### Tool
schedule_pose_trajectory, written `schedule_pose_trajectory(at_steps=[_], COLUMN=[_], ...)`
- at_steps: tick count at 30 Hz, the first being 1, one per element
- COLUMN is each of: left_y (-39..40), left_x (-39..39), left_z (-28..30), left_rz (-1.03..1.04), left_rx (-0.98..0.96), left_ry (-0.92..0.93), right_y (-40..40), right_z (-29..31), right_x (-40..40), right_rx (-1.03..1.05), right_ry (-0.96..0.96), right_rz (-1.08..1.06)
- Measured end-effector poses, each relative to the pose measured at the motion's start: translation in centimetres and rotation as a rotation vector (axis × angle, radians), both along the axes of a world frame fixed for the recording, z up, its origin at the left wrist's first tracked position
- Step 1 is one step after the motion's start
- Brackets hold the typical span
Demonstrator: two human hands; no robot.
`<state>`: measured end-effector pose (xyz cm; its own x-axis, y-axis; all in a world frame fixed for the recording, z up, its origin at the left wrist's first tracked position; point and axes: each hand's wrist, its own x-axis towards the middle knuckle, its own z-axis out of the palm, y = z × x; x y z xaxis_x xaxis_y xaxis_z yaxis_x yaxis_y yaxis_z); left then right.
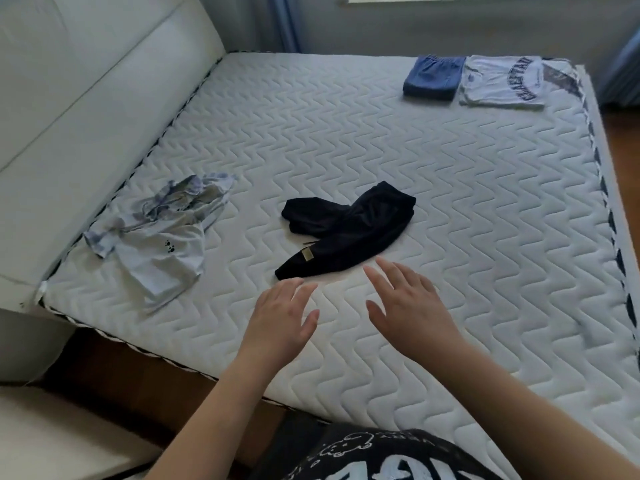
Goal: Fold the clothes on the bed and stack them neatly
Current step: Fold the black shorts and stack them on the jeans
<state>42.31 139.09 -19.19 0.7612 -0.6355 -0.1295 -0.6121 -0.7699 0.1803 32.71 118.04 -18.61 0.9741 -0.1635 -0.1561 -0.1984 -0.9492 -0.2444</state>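
Note:
A crumpled pair of black shorts [346,230] lies in the middle of the quilted white mattress [450,202]. My left hand [282,318] and my right hand [407,304] hover just in front of the shorts, fingers straight and spread, holding nothing. A rumpled pale blue shirt [162,233] lies near the headboard at the left. At the far right corner sit a folded blue garment [433,77] and, beside it, a folded white T-shirt with dark lettering [502,83].
A padded white headboard [86,98] runs along the left side. Wooden floor [121,372] shows below the mattress's near edge. A white bedside surface [52,434] sits at the bottom left. Blue curtains [287,22] hang behind the bed.

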Motion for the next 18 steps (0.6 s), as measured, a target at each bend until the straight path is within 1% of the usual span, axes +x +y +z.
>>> schedule_pose_trajectory(at_steps=[3, 7, 9, 14, 18], left_y=[1.4, 3.8, 5.1, 6.9, 3.8], left_x=[3.3, 9.0, 12.2, 19.4, 21.8], left_z=[-1.4, -2.5, -2.9, -5.2, -8.3], left_rz=[-0.045, -0.12, -0.158, -0.235, -0.353], left_rx=[0.01, -0.098, -0.119, -0.062, -0.017], left_ry=[0.014, -0.023, -0.033, -0.005, 0.012], right_y=[1.6, 4.4, 5.7, 7.1, 6.3], right_z=[-1.4, -3.5, -4.3, -4.3, -5.3], right_x=[2.8, 7.3, 9.3, 11.7, 12.5], right_rx=[-0.006, -0.029, -0.047, -0.102, -0.086], right_ry=[0.018, 0.081, 0.11, 0.132, 0.174], right_rz=[-0.052, -0.139, -0.193, -0.277, -0.354])
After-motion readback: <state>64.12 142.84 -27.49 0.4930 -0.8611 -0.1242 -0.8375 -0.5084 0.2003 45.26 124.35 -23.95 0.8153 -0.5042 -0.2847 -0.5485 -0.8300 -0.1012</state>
